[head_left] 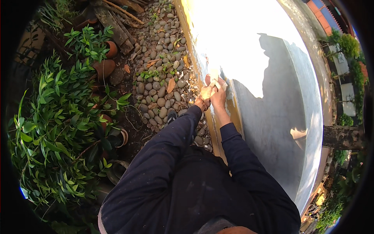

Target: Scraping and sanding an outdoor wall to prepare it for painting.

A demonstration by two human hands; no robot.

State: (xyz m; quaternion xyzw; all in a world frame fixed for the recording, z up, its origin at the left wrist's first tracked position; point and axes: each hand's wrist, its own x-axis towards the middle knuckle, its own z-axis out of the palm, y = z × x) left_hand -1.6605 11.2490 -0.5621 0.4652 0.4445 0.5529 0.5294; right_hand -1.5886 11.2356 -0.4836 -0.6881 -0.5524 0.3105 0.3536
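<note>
Both hands meet at the yellow-edged foot of a pale wall (280,89). My left hand (206,93), with a band about its wrist, is closed, its fingers beside those of the other hand. My right hand (219,97) is closed too, pressed up against the left. A small pale flat piece (214,74) shows at the fingertips, bleached by strong sunlight, so its kind cannot be made out. Around it the wall's paint looks patchy and flaked. Both forearms are in dark sleeves.
Rounded pebbles (161,91) with dry leaves cover the ground left of the wall. Farther left stand leafy plants (66,128) and clay pots (104,69). Old wooden boards (113,29) lie at the far left. A shoe (172,116) shows beside my left sleeve.
</note>
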